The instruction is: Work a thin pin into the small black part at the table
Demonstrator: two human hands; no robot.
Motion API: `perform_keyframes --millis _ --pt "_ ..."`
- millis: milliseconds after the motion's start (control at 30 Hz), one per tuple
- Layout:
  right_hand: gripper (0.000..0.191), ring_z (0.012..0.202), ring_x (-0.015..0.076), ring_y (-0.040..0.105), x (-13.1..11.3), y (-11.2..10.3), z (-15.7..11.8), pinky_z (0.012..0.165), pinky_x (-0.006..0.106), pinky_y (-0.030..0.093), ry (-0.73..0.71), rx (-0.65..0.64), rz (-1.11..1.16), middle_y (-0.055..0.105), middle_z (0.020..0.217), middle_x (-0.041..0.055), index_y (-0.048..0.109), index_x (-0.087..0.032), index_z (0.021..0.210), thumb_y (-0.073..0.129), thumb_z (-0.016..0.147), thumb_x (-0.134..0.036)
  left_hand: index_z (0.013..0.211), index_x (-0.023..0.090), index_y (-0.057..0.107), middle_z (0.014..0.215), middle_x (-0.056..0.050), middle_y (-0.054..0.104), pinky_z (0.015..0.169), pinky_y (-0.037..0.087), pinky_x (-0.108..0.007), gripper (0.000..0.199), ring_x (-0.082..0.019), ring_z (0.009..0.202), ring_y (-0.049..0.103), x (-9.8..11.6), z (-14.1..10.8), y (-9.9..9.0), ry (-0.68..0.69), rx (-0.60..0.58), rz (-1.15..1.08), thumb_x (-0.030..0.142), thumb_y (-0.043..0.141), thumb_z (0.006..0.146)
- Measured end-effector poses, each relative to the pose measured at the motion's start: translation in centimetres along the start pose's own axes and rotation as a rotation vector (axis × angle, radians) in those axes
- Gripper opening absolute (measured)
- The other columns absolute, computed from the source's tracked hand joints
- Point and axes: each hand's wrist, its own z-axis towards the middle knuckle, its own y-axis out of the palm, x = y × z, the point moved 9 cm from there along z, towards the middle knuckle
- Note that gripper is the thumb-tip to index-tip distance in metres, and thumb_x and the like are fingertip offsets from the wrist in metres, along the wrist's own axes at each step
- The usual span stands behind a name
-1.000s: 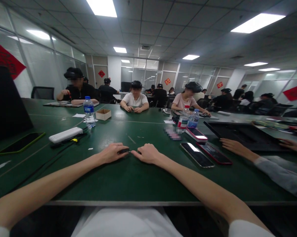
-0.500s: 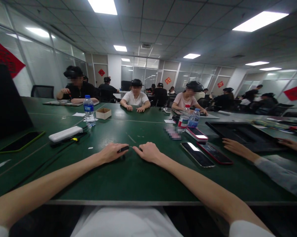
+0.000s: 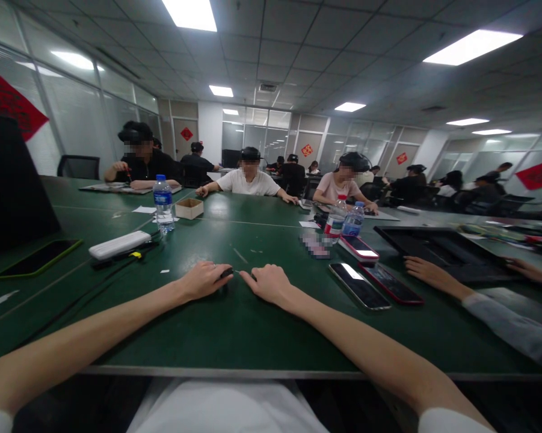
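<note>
My left hand (image 3: 204, 280) rests on the green table (image 3: 225, 343), its fingers closed round a small black object (image 3: 227, 272) whose kind I cannot make out. Close to its right lies my right hand (image 3: 269, 282), fingers curled down and thumb pointing at the left hand. Whatever it may hold is hidden under the fingers. A thin pale line shows in the narrow gap between the hands; I cannot tell what it is. Nearest on the right is a phone with a pale edge (image 3: 360, 287).
A white power bank (image 3: 120, 245) with a cable, a green-edged phone (image 3: 36, 258), a water bottle (image 3: 163, 204) and a small open box (image 3: 189, 208) stand left. Right are a red-edged phone (image 3: 394, 284), two bottles and a co-worker's hands at a black tray (image 3: 451, 249). People sit opposite.
My right hand has shifted slightly left and down. My left hand has barely moved, still with the black object. The person opposite has spread both arms outward along the table.
</note>
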Motion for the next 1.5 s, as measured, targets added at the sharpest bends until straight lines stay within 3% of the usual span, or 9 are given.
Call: perform_keyframes --millis 167,367,600,867,967,1167,1500 --pt "0.08 0.086 0.0265 0.064 -0.2 0.1 -0.2 0.076 0.035 0.045 -0.002 0.032 -0.008 0.068 0.09 0.0172 0.069 -0.014 0.092 0.006 0.088 -0.062 0.114 0.015 0.053 0.096 -0.01 0.068 0.081 0.049 -0.034 0.035 -0.019 0.08 0.066 0.5 -0.3 0.3 0.06 -0.034 0.084 0.039 0.038 0.093" --pt "0.08 0.081 0.0216 0.064 -0.8 0.8 -0.1 0.071 0.028 0.044 -0.099 -0.049 0.049 0.069 0.087 0.0146 0.07 -0.014 0.087 0.006 0.089 -0.062 0.113 0.016 0.053 0.099 -0.009 0.068 0.084 0.048 -0.034 0.034 -0.018 0.082 0.066 1.0 -0.7 -0.4 0.095 -0.035 0.002 0.039 0.04 0.092" --pt "0.076 0.069 0.0162 0.062 -1.3 0.4 -0.3 0.064 0.023 0.04 -0.267 -0.067 0.103 0.069 0.076 0.0096 0.07 -0.015 0.08 0.009 0.09 -0.06 0.113 0.016 0.054 0.09 -0.008 0.068 0.077 0.049 -0.03 0.034 -0.018 0.08 0.065 1.8 -0.9 -0.9 0.15 -0.051 -0.07 0.039 0.042 0.091" --pt "0.071 0.067 0.0145 0.061 -3.0 -0.5 -0.4 0.063 0.022 0.036 -0.365 0.008 0.132 0.069 0.075 0.0076 0.069 -0.015 0.079 0.013 0.092 -0.057 0.113 0.018 0.055 0.086 -0.007 0.067 0.069 0.047 -0.026 0.033 -0.016 0.075 0.063 0.5 -0.6 0.0 0.099 -0.071 -0.134 0.038 0.046 0.088" --pt "0.072 0.07 0.0161 0.062 -3.1 -0.7 -0.2 0.063 0.023 0.037 -0.345 0.035 0.093 0.069 0.077 0.0082 0.069 -0.015 0.08 0.012 0.092 -0.058 0.112 0.017 0.057 0.082 -0.006 0.068 0.065 0.046 -0.025 0.035 -0.016 0.071 0.063 0.4 -0.4 -0.1 0.064 -0.078 -0.144 0.04 0.045 0.088" --pt "0.075 0.077 0.0193 0.064 -0.6 -0.1 0.5 0.068 0.025 0.041 -0.182 0.014 0.007 0.069 0.08 0.009 0.069 -0.017 0.081 0.011 0.089 -0.063 0.104 0.018 0.061 0.078 -0.004 0.067 0.058 0.043 -0.022 0.035 -0.014 0.063 0.061 0.1 -0.1 -0.4 -0.006 -0.087 -0.199 0.043 0.042 0.088" --pt "0.079 0.078 0.0204 0.064 0.0 0.6 0.6 0.071 0.028 0.044 -0.157 -0.023 0.0 0.069 0.083 0.0116 0.069 -0.016 0.084 0.008 0.087 -0.066 0.103 0.018 0.061 0.09 -0.006 0.062 0.068 0.044 -0.025 0.036 -0.016 0.078 0.059 0.5 0.2 -0.4 0.023 -0.121 -0.256 0.046 0.044 0.087"
